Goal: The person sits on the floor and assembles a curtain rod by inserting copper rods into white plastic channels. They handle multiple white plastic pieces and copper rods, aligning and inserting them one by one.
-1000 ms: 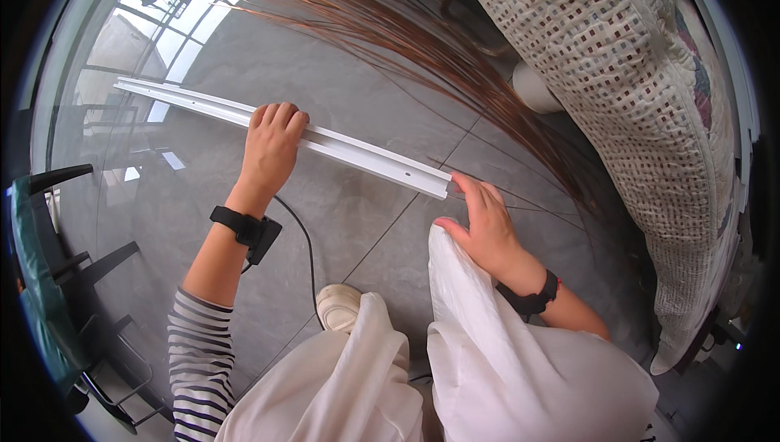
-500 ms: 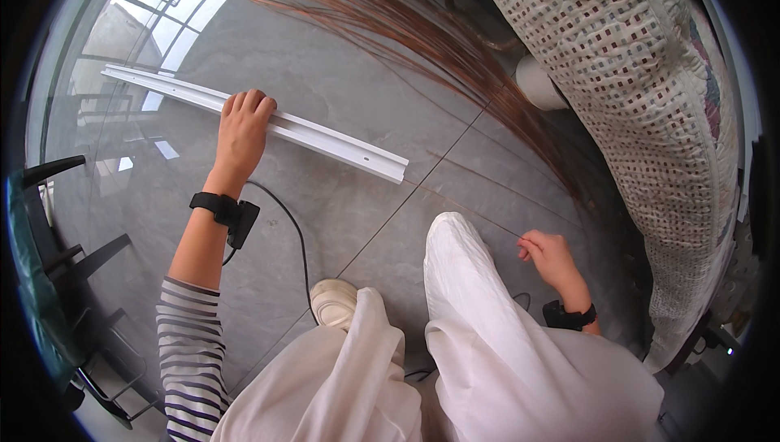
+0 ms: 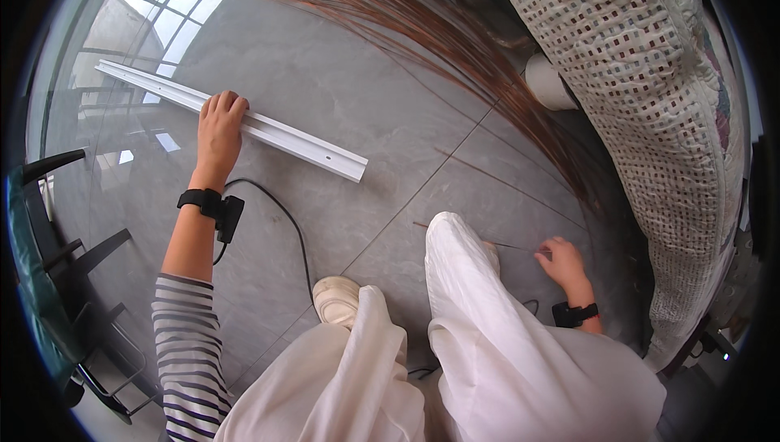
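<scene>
Head view: the left hand (image 3: 219,132) is clamping, fingers wrapped over, a long white grooved channel strip (image 3: 305,145), which is lying slantwise above the grey tiled floor (image 3: 276,44). The right hand (image 3: 562,266) is pinching, thumb and fingers together, one thin reddish-brown rod (image 3: 517,246) that is running partly behind the white-trousered knee (image 3: 445,235).

The channel strip is looking light, stiff, smooth, maybe slippery; mid-length across both side walls is seeming the best hold. The rod is likely being springy; pinching near its end is suiting it.

Versus half a second ago: the channel strip is sitting further left, and the rod's tip is now lying lower, well apart from the strip's near end.
</scene>
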Motion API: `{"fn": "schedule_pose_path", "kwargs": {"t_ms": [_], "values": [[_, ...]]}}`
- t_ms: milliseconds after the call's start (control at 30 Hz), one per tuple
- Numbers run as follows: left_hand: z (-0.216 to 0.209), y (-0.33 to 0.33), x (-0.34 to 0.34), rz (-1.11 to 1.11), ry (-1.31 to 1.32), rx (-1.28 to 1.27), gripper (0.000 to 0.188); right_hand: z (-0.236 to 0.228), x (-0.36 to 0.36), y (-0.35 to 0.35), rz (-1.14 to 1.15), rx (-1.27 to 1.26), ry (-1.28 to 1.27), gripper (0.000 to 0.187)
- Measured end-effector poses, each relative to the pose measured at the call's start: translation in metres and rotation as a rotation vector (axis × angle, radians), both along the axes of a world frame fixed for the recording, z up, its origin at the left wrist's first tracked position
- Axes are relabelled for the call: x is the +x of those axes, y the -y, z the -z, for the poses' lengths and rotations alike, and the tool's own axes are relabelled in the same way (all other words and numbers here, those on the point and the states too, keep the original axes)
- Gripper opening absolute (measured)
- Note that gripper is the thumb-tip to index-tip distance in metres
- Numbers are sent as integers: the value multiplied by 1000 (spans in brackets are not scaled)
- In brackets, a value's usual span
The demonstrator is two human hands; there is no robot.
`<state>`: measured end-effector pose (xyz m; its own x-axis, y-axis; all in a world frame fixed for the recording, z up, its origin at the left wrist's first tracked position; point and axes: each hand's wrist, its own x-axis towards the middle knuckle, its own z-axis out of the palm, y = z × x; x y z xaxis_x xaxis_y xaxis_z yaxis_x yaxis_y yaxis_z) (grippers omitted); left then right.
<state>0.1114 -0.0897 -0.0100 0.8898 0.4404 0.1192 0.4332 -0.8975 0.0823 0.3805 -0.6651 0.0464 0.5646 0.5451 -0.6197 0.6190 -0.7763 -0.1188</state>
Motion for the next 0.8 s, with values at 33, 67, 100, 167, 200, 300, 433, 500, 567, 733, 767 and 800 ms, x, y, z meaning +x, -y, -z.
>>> {"fn": "schedule_pose_path", "kwargs": {"t_ms": [33,67,100,167,200,300,433,500,567,733,767,800], "values": [[-2,5,1,-2,5,-4,30,-1,-8,-19,-40,-40,52,18],[-3,11,5,-2,11,-7,31,1,-13,-34,-134,-1,116,19],[-4,16,8,8,14,-11,31,3,-18,-50,-228,37,178,20],[-4,26,14,26,20,-18,32,9,-32,-89,-269,154,141,20],[-5,29,16,25,23,-21,32,16,-41,-107,-315,295,103,20],[-7,32,22,22,47,-33,31,36,-70,-155,-494,569,-14,15],[-15,35,30,16,102,-31,31,61,-85,-178,-611,584,-61,8],[-20,35,33,3,135,-25,31,63,-86,-179,-636,556,-50,9],[-26,34,36,-15,172,-20,32,59,-85,-179,-557,537,-104,7],[-47,35,40,-53,216,-4,33,-2,-56,-202,-43,721,-303,6],[-48,33,41,-43,224,-16,33,-17,-52,-208,-24,809,-321,7],[-51,33,42,-34,229,-25,33,-32,-48,-213,-3,898,-343,8]]}}
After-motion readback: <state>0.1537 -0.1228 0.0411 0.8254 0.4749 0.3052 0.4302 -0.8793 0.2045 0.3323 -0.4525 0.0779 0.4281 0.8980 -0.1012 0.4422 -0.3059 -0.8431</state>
